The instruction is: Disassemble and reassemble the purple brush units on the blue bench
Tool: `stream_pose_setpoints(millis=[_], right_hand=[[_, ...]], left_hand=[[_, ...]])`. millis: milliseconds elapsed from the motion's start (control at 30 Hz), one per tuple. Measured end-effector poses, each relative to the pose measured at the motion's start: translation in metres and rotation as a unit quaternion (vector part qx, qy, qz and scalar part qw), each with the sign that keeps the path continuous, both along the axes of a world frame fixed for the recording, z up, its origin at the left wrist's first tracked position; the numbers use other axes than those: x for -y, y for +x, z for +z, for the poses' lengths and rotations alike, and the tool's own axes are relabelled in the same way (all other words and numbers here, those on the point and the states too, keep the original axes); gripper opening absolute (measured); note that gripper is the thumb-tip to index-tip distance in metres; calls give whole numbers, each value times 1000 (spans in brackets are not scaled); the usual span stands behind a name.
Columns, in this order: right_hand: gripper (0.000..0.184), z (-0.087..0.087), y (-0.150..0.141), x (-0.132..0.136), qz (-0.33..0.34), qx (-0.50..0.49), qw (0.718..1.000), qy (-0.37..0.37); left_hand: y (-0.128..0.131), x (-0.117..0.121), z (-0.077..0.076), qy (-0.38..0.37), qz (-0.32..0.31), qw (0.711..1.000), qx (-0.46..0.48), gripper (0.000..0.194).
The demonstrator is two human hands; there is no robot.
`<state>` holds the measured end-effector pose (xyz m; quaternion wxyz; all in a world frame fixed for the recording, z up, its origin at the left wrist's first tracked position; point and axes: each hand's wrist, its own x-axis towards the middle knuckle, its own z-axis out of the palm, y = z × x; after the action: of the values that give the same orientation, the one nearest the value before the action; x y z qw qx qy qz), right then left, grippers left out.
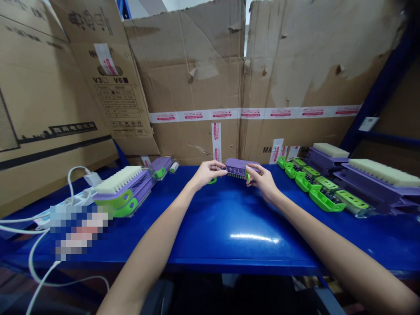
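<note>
Near the back of the blue table, my left hand (210, 171) is closed, thumb and fingers pinched at the left end of a dark bristled roller (235, 169). A bit of green plastic (212, 180) shows beneath that hand. My right hand (260, 179) is also closed, gripping a small green plastic piece (248, 175) at the roller's right end. Whether this piece is joined to the roller I cannot tell. Directly behind the roller is a purple plastic housing (243, 162), partly hidden by it and my fingers.
Purple-and-green brush units with pale bristle tops (120, 180) lie left, beside a power strip (78, 199) with white cables. To the right are green trays (323, 199), clear-and-green parts (352, 201) and purple units with cream tops (383, 170). Cardboard (197, 78) walls the back.
</note>
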<state>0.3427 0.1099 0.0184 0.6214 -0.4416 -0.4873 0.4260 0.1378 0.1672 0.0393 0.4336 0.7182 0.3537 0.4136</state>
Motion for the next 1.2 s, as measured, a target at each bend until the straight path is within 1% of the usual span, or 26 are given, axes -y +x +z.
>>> stream_pose_setpoints(millis=[200,367,500,600,667,733,833,900,967,1033,1200], right_hand=[[65,-2,0,0,28,11,1000,10],[70,-6,1,-2,47,28,998,42],[68,-8,2,-5,31,63,995,76],[64,-10,4,-6,4,119,985,123],[61,-12,6,-7,-16,178,971,161],[57,-14,9,-8,-36,251,946,200],[50,-17,14,-10,-75,357,892,268],[47,-18,18,-11,-98,411,854,303],[47,-18,21,-12,-115,446,830,315],[48,-17,23,-12,-126,462,822,309],[49,-17,23,-11,-140,476,820,285]], left_hand=[[-3,-4,-1,0,18,1000,11,34],[-6,-5,1,11,37,999,-26,40],[-8,-5,2,33,47,995,-76,43],[-8,-5,3,34,52,993,-101,44],[-9,-6,3,33,50,992,-109,46],[-9,-7,2,27,44,993,-109,47],[-10,-9,0,5,35,995,-94,50],[-10,-10,0,-19,42,997,-67,52],[-11,-12,0,-43,61,997,-32,52],[-12,-14,1,-63,85,994,0,51],[-14,-15,5,-85,137,985,53,49]])
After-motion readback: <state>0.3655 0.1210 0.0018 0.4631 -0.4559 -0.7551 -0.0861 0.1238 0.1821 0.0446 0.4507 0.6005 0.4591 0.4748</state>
